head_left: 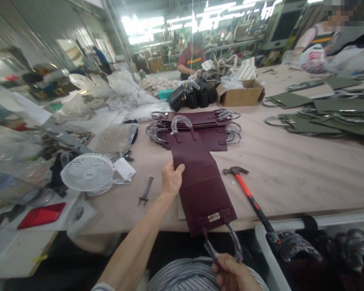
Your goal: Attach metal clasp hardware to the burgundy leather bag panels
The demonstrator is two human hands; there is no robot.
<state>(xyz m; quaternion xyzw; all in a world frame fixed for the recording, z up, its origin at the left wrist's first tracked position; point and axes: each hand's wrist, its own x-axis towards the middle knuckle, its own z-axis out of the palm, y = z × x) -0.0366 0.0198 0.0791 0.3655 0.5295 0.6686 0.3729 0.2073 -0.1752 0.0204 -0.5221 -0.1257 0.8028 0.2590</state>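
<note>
A long maroon leather bag piece (pixel 200 178) lies flat on the table and hangs over its near edge. My left hand (pixel 171 178) grips the piece's left edge, thumb on top. My right hand (pixel 233 273), down near my lap, is closed round the plastic-wrapped handle (pixel 223 246) at the piece's near end. A small metal clasp (pixel 214 217) sits just above that handle. The far handle (pixel 182 123) rests against a stack of similar maroon pieces (pixel 200 121).
A red-handled hammer (pixel 250 198) lies right of the piece, a small white fan (pixel 87 173) and metal tongs (pixel 145 192) to the left. Green bag pieces (pixel 321 117) cover the right. A cardboard box (pixel 239 95), black bags and other people are beyond.
</note>
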